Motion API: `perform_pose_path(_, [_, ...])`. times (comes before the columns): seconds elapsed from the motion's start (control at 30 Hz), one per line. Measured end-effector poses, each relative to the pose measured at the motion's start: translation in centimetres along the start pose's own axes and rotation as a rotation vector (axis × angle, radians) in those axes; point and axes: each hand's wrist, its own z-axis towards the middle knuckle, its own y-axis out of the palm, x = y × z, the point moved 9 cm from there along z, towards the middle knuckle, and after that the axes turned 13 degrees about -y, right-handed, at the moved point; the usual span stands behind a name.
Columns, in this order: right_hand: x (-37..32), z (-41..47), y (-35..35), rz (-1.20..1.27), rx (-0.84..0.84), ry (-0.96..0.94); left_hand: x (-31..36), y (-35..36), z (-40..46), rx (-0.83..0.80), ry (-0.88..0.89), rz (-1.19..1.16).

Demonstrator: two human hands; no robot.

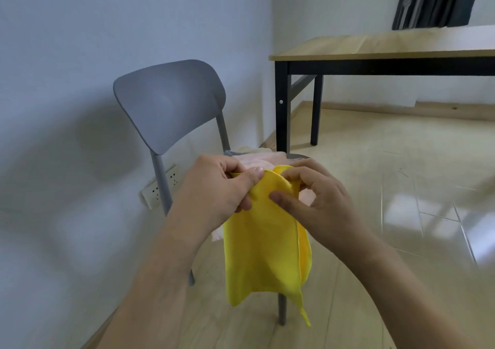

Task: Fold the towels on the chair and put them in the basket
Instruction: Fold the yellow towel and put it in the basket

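Fingers [255, 174] of the left hand [214, 188] and right hand [313, 196] pinch only the yellow towel [262, 255]'s top edge, so the hanging layers may slip askew.

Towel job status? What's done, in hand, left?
Done: nothing confirmed; no basket in view. In hand: left hand and right hand pinch the top edge of the yellow towel, hanging doubled over in front of the grey chair. Left: finish this fold, then the pale pink towels piled on the seat.
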Motion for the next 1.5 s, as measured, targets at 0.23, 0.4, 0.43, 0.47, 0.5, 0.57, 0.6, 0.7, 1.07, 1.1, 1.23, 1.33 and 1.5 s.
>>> perform_pose_path(0.23, [1.0, -0.1, -2.3, 0.158, 0.167, 0.046, -2.6, 2.1, -0.4, -0.243, -0.138, 0.332])
perform_pose_path(0.4, [1.2, -0.6, -4.1, 0.176, 0.217, 0.122, -5.1, 2.2, -0.5, -0.228, -0.205, 0.658])
perform_pose_path(0.43, [1.3, -0.7, -4.8, 0.18, 0.252, 0.135, -5.2, 2.0, -0.4, -0.188, -0.192, 0.698])
perform_pose_path(0.47, [1.5, -0.9, -5.3, 0.192, 0.291, 0.152, -4.9, 1.6, -0.4, -0.131, -0.165, 0.7])
perform_pose_path(0.5, [1.7, -1.1, -5.9, 0.201, 0.325, 0.167, -4.4, 1.2, -0.4, -0.065, -0.13, 0.677])
perform_pose_path(0.57, [2.0, -1.4, -6.6, 0.197, 0.369, 0.189, -2.7, 0.1, -0.8, 0.084, -0.024, 0.599])
perform_pose_path(0.6, [2.0, -1.5, -6.9, 0.198, 0.382, 0.195, -1.7, -0.5, -1.1, 0.155, 0.036, 0.544])
perform_pose_path(0.7, [2.0, -1.9, -7.3, 0.202, 0.389, 0.206, 0.4, -2.6, -2.5, 0.328, 0.175, 0.347])
perform_pose_path(1.07, [0.5, -3.0, -6.0, -0.285, 0.036, 0.091, 0.8, -2.5, -4.6, 0.41, 0.15, 0.6])
perform_pose_path(1.1, [0.4, -3.2, -5.9, -0.292, 0.023, 0.094, 0.6, -2.0, -4.6, 0.401, 0.131, 0.677])
perform_pose_path(1.23, [0.7, -3.5, -6.2, -0.331, 0.021, 0.126, 0.0, -1.8, -4.6, 0.346, 0.091, 0.546])
perform_pose_path(1.33, [0.6, -3.5, -6.8, -0.357, 0.044, 0.148, 0.1, -2.3, -4.7, 0.283, 0.068, 0.334])
perform_pose_path(1.5, [-0.5, -1.6, -7.0, -0.373, 0.109, 0.132, 1.2, -3.5, -3.9, 0.249, 0.098, 0.127])
